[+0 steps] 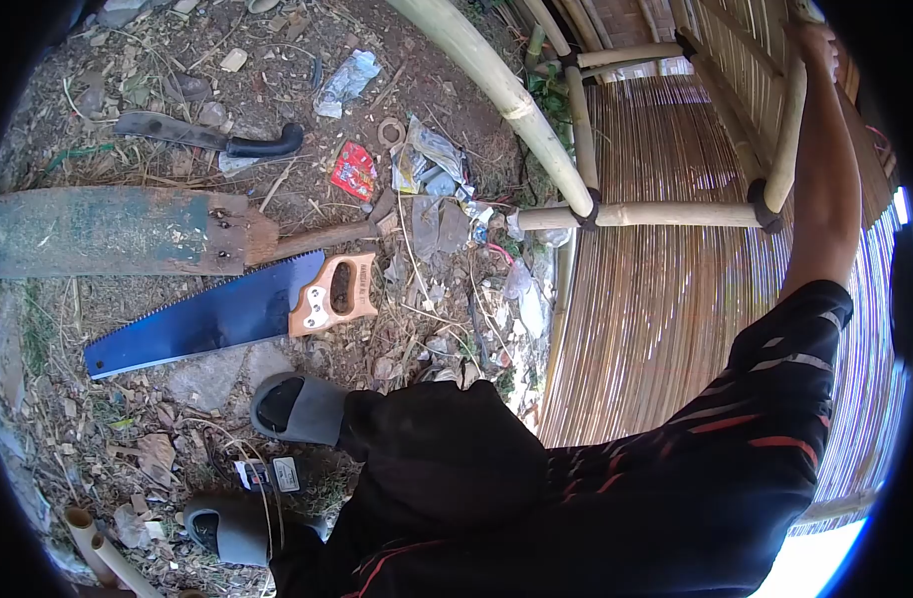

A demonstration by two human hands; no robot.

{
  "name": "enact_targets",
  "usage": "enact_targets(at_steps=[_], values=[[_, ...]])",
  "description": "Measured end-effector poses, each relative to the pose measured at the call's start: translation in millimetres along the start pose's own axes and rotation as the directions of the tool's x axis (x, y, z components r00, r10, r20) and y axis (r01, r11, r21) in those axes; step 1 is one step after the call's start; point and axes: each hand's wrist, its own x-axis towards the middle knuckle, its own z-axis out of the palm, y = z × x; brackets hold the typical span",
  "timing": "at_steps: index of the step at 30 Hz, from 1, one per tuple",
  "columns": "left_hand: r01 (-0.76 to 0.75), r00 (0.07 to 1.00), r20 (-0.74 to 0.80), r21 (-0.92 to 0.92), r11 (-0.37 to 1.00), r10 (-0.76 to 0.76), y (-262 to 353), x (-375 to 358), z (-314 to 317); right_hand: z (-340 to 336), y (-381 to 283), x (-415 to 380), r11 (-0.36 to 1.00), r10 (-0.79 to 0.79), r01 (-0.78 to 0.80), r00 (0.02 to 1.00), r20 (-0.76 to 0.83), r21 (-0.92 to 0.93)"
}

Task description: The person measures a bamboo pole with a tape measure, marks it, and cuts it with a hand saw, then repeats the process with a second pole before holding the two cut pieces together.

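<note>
My right arm stretches up to the upper right corner. There my right hand is closed around a bamboo pole near its end, partly in the dark edge of the view. That pole belongs to a frame of bamboo poles with dark bindings at the joints; a crosspiece meets it lower down. Slatted bamboo panels spread beside and behind the frame. My left hand is out of view. On the ground lies a handsaw with a blue blade and wooden handle, away from my right hand.
A machete with a black handle lies beyond a worn green board fixed to a wooden handle. Wrappers, plastic and wood chips litter the dirt. My grey sandals are below the saw. Cut bamboo tubes are at lower left.
</note>
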Motion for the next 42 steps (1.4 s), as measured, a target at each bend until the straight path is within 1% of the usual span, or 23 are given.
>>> enact_targets(at_steps=[4,5,7,9,11,14,19,20,23,28,31,32,33,34,35,37,38,39,41,42], values=[[0.006,1.000,-0.004,-0.001,1.000,-0.006,-4.0,3.6,-4.0,52.0,25.7,66.6,0.997,-0.041,0.040,0.999,-0.005,-0.072],[0.008,1.000,-0.006,-0.003,1.000,-0.008,-5.5,3.3,-4.4,68.0,34.1,82.0,0.993,-0.068,0.064,0.997,-0.033,-0.102],[0.009,1.000,-0.005,0.001,1.000,-0.009,-8.0,4.8,-5.5,35.8,4.9,55.2,0.992,0.035,-0.025,0.996,0.080,-0.121],[0.010,1.000,-0.011,-0.005,1.000,-0.010,-10.5,5.5,-7.0,0.6,-11.8,12.8,0.983,0.138,-0.110,0.972,0.190,-0.148],[0.015,1.000,-0.010,-0.005,1.000,-0.015,-13.0,9.3,-8.6,-15.2,-9.9,-16.8,0.997,0.064,-0.065,0.997,0.041,0.033],[0.021,1.000,-0.011,-0.011,1.000,-0.022,-15.4,10.6,-9.4,-5.0,-6.1,-6.4,0.999,0.039,-0.040,0.999,0.023,0.018],[0.027,1.000,-0.011,-0.012,1.000,-0.027,-20.2,9.7,-8.7,56.8,23.9,71.6,0.999,-0.035,0.034,0.999,-0.023,-0.017],[0.025,1.000,-0.014,-0.013,1.000,-0.025,-20.2,12.6,-9.0,68.5,30.5,79.6,0.999,-0.048,0.047,0.998,-0.028,-0.025],[0.031,0.999,-0.006,-0.011,0.999,-0.031,-24.9,15.0,-8.0,75.8,32.1,85.5,0.999,-0.038,0.038,0.998,-0.044,0.012],[0.046,0.999,-0.007,-0.004,0.999,-0.046,-43.0,29.6,-20.0,32.3,3.7,33.0,0.994,-0.077,0.076,0.997,-0.011,-0.073],[0.048,0.997,0.058,-0.016,0.999,-0.047,-67.4,56.9,-16.1,1.5,-6.4,0.0,0.990,-0.068,0.070,0.997,0.021,-0.125],[0.074,0.993,0.102,-0.071,0.995,-0.067,-63.4,49.5,-14.6,-3.4,-11.2,-7.8,0.989,-0.063,0.067,0.998,0.031,-0.130],[0.105,0.985,0.147,-0.122,0.987,-0.086,-57.0,39.5,-11.8,-7.6,-15.6,-14.4,0.990,-0.057,0.062,0.998,0.039,-0.128],[0.115,0.991,0.090,-0.198,0.973,-0.099,-44.9,20.0,-1.7,-9.5,-18.4,-19.2,0.991,-0.052,0.058,0.998,0.046,-0.119],[0.096,0.994,0.071,-0.238,0.967,-0.081,-56.5,32.7,-4.3,-12.5,-20.0,-21.9,0.992,-0.050,0.055,0.998,0.049,-0.113],[0.075,0.996,0.068,-0.229,0.970,-0.060,-53.1,28.2,-3.8,-18.1,-22.6,-27.8,0.992,-0.045,0.051,0.997,0.057,-0.113],[0.066,0.997,0.061,-0.179,0.982,-0.056,-48.6,24.9,-3.9,-19.9,-23.6,-29.5,0.994,-0.038,0.044,0.998,0.057,-0.097],[0.065,0.997,0.051,-0.177,0.982,-0.057,-48.8,25.2,-4.9,-21.8,-24.0,-32.3,0.991,-0.051,0.059,0.996,0.071,-0.116],[0.089,0.995,0.072,-0.228,0.970,-0.074,-49.6,25.2,-4.0,-24.4,-24.5,-36.2,0.999,-0.027,0.026,0.999,0.030,0.036],[0.059,0.998,0.050,-0.218,0.974,-0.049,-48.3,21.8,-2.7,-22.5,-25.6,-38.1,0.999,-0.024,0.023,0.999,0.032,0.042]])
